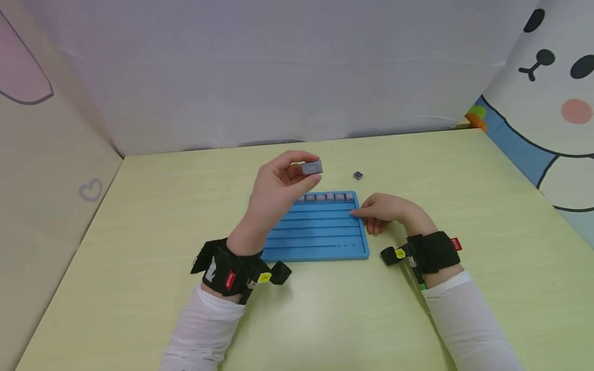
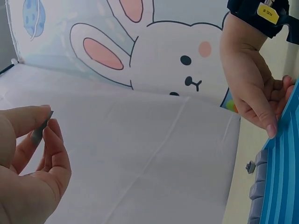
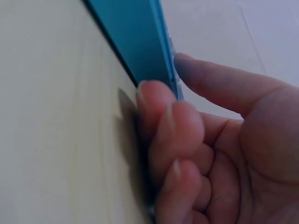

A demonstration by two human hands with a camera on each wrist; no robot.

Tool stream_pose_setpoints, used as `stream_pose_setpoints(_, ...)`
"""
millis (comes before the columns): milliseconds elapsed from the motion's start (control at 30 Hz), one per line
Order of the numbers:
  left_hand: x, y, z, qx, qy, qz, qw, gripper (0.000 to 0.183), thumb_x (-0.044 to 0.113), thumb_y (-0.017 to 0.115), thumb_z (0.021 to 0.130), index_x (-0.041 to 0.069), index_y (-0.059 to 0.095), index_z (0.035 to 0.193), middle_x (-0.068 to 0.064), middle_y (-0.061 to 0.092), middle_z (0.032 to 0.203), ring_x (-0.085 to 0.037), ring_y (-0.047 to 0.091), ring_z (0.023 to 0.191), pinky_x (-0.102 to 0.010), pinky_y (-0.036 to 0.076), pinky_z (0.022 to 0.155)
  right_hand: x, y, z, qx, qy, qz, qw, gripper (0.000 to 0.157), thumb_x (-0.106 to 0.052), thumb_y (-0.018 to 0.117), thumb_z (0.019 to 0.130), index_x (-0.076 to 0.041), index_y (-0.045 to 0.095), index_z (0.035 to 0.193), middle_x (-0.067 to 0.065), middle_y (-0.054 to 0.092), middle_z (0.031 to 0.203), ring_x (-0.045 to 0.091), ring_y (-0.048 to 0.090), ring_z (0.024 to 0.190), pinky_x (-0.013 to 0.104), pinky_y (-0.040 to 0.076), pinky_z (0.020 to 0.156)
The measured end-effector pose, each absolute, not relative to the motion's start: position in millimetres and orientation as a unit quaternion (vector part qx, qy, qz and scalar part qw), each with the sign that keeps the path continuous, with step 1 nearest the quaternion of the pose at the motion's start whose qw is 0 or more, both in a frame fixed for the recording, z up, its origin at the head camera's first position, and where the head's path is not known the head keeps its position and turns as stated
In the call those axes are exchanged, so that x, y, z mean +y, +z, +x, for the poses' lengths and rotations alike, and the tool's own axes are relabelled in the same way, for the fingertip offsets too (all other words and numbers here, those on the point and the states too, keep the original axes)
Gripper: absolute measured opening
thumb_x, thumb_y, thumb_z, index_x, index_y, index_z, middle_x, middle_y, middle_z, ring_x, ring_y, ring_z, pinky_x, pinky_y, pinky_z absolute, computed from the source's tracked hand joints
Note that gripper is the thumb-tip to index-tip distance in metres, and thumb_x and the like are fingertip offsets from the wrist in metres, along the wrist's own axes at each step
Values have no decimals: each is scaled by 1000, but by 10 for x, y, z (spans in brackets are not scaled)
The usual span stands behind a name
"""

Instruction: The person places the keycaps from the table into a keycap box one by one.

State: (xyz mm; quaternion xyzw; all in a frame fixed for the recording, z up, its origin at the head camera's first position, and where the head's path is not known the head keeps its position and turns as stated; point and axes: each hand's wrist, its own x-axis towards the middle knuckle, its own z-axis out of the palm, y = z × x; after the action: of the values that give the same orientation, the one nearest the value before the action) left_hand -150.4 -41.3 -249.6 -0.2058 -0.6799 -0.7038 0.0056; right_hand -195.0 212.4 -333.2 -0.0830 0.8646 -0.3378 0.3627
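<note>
Raised above the table, my left hand (image 1: pixel 283 180) pinches a wide grey keycap (image 1: pixel 312 167) between thumb and fingers. In the left wrist view the keycap (image 2: pixel 41 132) is seen nearly edge-on. Below it lies a blue ridged tray (image 1: pixel 320 234), with grey keycaps (image 1: pixel 330 197) in a row along its far edge. The left hand and forearm hide the tray's left part. My right hand (image 1: pixel 387 210) holds the tray's right edge, its thumb on the rim and its curled fingers against the side, as the right wrist view shows.
A small dark-and-grey square piece (image 1: pixel 358 175) lies on the table just beyond the tray's far right corner; its kind is too small to tell. The pale yellow table (image 1: pixel 325 319) meets a white sheet (image 1: pixel 287 77) at the back. Printed panels stand at both sides.
</note>
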Motion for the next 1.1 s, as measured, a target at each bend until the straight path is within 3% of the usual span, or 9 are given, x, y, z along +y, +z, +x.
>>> stream_pose_setpoints(300,-426,-2536,-1567,-735,-641,-217,38,25,1,64,87,-4,63,112,-16,63,108,-21,62,86,-24,53,80,2123,-3320,-1971,865,-341,-83,359,42,-34,50,98,-5,64,71,-1,57,54,10,55,49,24,46,52)
stream_pose_setpoints(467,-550,-2588,-1596,-794,-572,-207,3,24,11,65,89,2,65,111,-12,67,106,-21,65,95,-32,52,89,2077,-3396,-2001,859,-350,-85,363,41,-32,50,98,-6,63,69,-1,57,54,9,55,49,24,46,52)
stream_pose_setpoints(667,-723,-2703,-1682,-864,-456,-206,-53,23,18,65,90,7,67,110,-6,63,113,-22,55,110,-39,44,98,2027,-3450,-2003,857,-348,-93,368,38,-32,54,96,-6,61,69,-1,57,54,9,55,49,24,47,52)
stream_pose_setpoints(833,-792,-2845,-1796,-905,-371,-194,-74,23,21,65,90,8,68,109,-8,60,111,-28,52,107,-41,45,90,2027,-3433,-1998,860,-345,-89,365,38,-32,54,96,-6,62,70,-1,57,54,9,54,49,24,47,52)
stream_pose_setpoints(1100,-758,-3152,-1943,-945,-259,-172,-96,24,23,65,90,10,68,110,-6,61,104,-22,54,97,-38,45,85,2016,-3420,-1996,860,-345,-94,364,38,-33,53,97,-6,62,72,-1,57,55,9,55,49,24,46,53)
